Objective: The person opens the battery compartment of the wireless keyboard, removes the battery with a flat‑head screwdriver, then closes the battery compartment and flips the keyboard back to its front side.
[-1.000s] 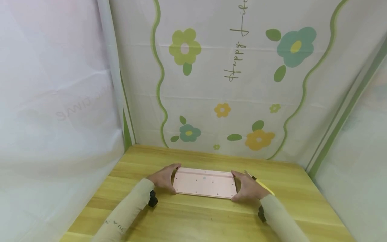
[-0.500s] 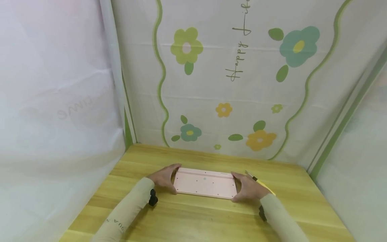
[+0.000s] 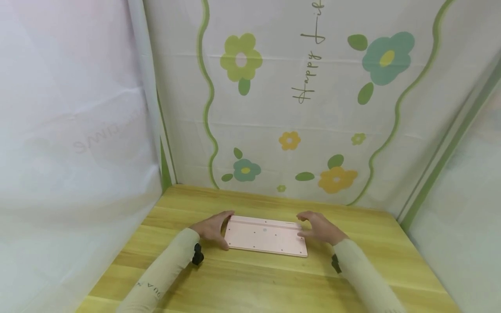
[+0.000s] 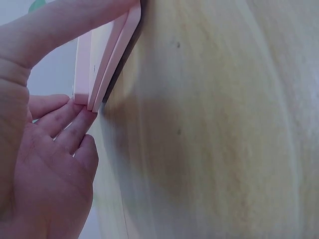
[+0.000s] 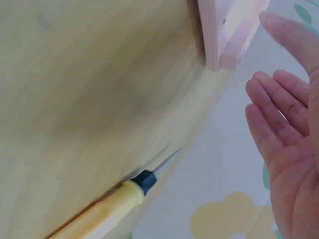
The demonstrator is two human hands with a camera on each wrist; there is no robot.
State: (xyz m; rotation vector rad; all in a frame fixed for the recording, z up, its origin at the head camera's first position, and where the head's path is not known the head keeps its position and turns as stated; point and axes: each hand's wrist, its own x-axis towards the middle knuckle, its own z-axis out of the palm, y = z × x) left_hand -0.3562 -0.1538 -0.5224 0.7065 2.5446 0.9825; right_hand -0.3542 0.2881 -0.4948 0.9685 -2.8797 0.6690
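Note:
A pink keyboard (image 3: 254, 239) lies face down on the wooden table, its flat back with several small screws upward. Its left end sits between the thumb and fingers of my left hand (image 3: 211, 228), which grips the front and back edges; the left wrist view shows fingertips on the keyboard (image 4: 107, 64) edge. Over the right end hovers my right hand (image 3: 320, 228), fingers loosely bent and apart from the keyboard (image 5: 214, 35). The right wrist view shows a screwdriver (image 5: 107, 209) with a yellow handle and black collar on the table below that hand; in the head view it is hidden.
The wooden table (image 3: 242, 282) reaches forward to a white curtain (image 3: 270, 104) printed with flowers. More white cloth (image 3: 78, 174) hangs along the left side, and another sheet (image 3: 462, 208) along the right.
My right hand has let go of the keyboard's right end and risen slightly up and over it, covering the screwdriver in the head view. My left hand and the keyboard stay in place.

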